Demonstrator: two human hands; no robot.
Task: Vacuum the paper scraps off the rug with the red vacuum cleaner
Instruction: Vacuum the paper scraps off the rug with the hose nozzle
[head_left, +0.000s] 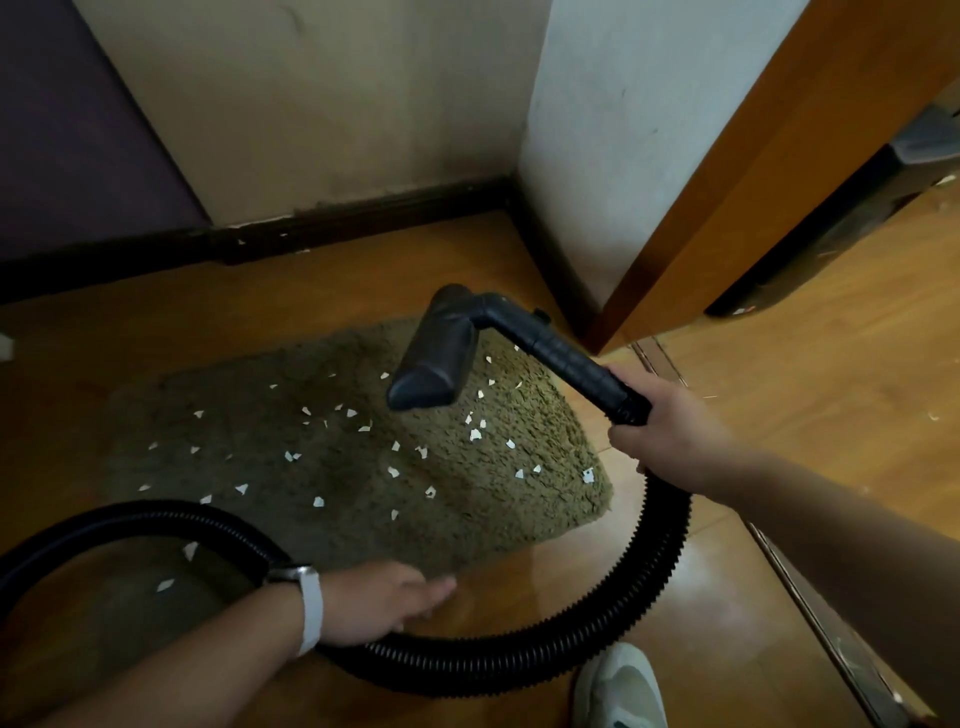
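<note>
Clenched round the black wand (561, 358), the right hand (660, 421) holds the nozzle head (436, 364) over the far side of the green rug (519, 509); whether it touches the pile is unclear. White paper scraps (474, 434) lie scattered across the rug. The left hand (379, 603), fingers straight and relaxed, reaches over the rug's near edge, beside the ribbed hose (654, 561) looping across the wooden floor (805, 415).

Right hand (670, 415) curled; left hand (379, 603) flat
</note>
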